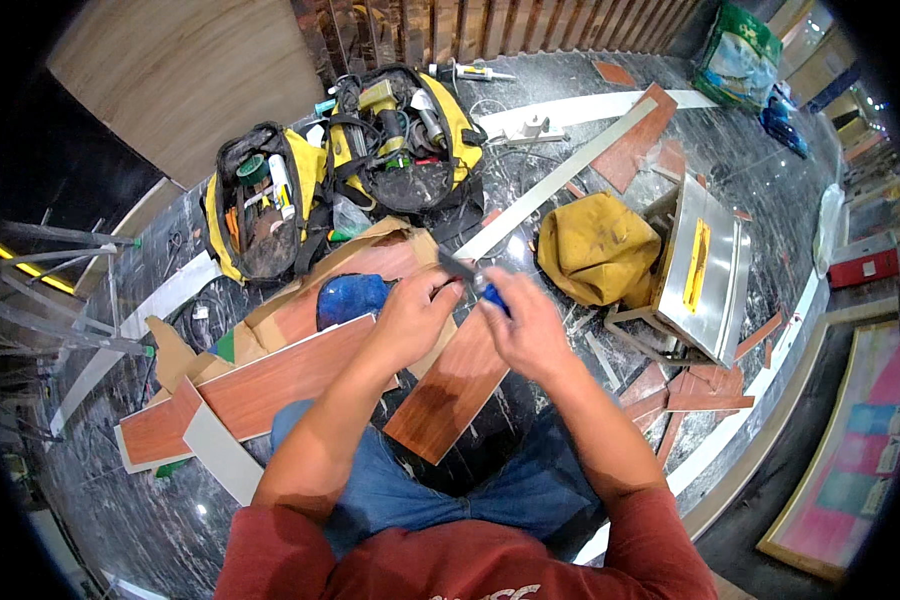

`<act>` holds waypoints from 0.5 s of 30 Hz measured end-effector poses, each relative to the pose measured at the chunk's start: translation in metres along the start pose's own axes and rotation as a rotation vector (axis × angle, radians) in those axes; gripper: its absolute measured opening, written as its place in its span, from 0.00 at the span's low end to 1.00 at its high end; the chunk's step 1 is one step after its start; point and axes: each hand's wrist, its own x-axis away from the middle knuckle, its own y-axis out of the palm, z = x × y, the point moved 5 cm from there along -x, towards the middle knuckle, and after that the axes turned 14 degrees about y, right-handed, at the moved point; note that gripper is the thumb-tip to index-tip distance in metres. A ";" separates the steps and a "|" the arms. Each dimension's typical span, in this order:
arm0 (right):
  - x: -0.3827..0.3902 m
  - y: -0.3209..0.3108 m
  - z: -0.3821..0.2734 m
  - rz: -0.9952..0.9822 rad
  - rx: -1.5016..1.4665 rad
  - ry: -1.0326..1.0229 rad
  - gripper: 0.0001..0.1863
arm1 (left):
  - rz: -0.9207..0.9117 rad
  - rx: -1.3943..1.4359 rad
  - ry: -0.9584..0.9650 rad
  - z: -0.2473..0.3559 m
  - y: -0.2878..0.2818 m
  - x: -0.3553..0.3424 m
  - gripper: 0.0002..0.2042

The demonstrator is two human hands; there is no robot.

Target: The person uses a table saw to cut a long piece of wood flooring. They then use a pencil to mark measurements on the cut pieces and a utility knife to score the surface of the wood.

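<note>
My left hand (426, 308) is closed around a small dark reddish piece, mostly hidden by my fingers. My right hand (520, 322) grips a blue-handled tool (491, 293) with a dark flat blade, whose tip reaches over my left fingers. A wood-look plank (445, 390) lies below my hands between my knees. Another long plank (250, 390) lies to the left, beside torn cardboard (170, 350) and a blue padded object (350, 297). A long pale strip (540, 192) runs away beyond my hands.
Two yellow-and-black tool bags (265, 200) stand at the back left. A tan cloth bag (595, 250) rests against a steel machine (705, 270) on the right. Plank offcuts (705, 385) are scattered near it. Metal legs (95, 240) stand at left. A green sack (738, 60) is at back right.
</note>
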 end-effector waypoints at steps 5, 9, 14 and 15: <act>0.000 0.002 -0.011 -0.087 0.059 0.062 0.19 | -0.013 -0.042 0.020 -0.002 -0.001 0.000 0.12; -0.015 -0.013 0.028 0.213 0.017 0.183 0.20 | 0.073 -0.006 0.143 -0.002 0.003 0.001 0.12; -0.002 0.004 0.001 -0.024 0.017 0.013 0.19 | -0.071 0.107 -0.134 -0.014 0.004 0.005 0.16; -0.003 0.006 -0.005 -0.064 0.029 0.031 0.19 | -0.096 0.109 -0.180 -0.019 0.004 0.007 0.17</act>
